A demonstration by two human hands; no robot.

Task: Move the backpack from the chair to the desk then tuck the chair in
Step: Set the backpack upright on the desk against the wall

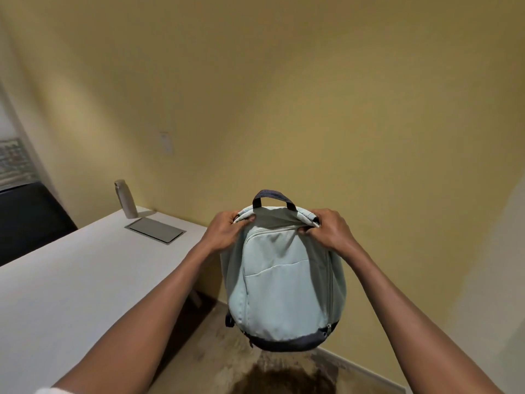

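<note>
A pale mint backpack (284,285) with a dark base and dark top handle hangs upright in the air, right of the desk's end and above the floor. My left hand (227,231) pinches its top left corner and my right hand (331,230) pinches its top right corner. The white desk (71,280) stretches along the left side of the view. The chair is out of view.
A metal water bottle (125,199) stands at the desk's far end beside a grey inset cover plate (155,230). A dark chair or cabinet (28,217) sits beyond the desk at left. A yellow wall rises close behind. Patterned carpet (227,365) lies below.
</note>
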